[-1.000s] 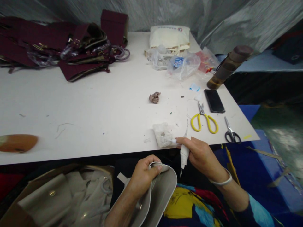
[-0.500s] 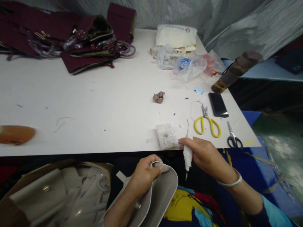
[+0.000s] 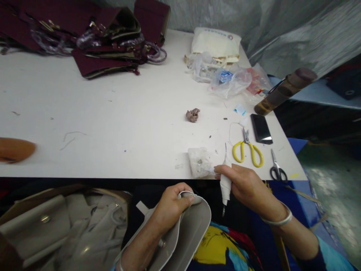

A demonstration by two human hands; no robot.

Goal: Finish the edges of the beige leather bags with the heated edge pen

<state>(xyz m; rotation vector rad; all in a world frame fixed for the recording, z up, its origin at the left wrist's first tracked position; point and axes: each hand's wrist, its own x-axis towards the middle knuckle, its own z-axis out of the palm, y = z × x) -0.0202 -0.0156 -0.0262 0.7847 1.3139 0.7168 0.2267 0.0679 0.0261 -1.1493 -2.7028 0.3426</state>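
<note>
My left hand [image 3: 172, 205] is closed on the edge of a light grey bag [image 3: 194, 229], thumb on top. The bag lies tilted over my lap with its mouth spread. My right hand [image 3: 245, 184] grips a slim tool wrapped in white [image 3: 225, 186], with a thin dark tip showing at each end. Its upper tip points toward the table. Close by the right fingertips, at the table's front edge, rests a whitish translucent packet or block [image 3: 199, 163] with a dark spot; whether the fingers touch it I cannot tell.
Yellow-handled scissors [image 3: 248, 150], small black scissors [image 3: 278, 169], a phone [image 3: 261, 128] and a bottle [image 3: 284, 92] are at the right. Brown crumpled scrap [image 3: 193, 115] lies mid-table. Maroon bags [image 3: 107, 60] fill the back left. A box of grey bags [image 3: 56, 226] stands lower left.
My view has shifted slightly, so the tabletop things sit a little differently in the picture. Both hands keep their holds, with hardly any movement.
</note>
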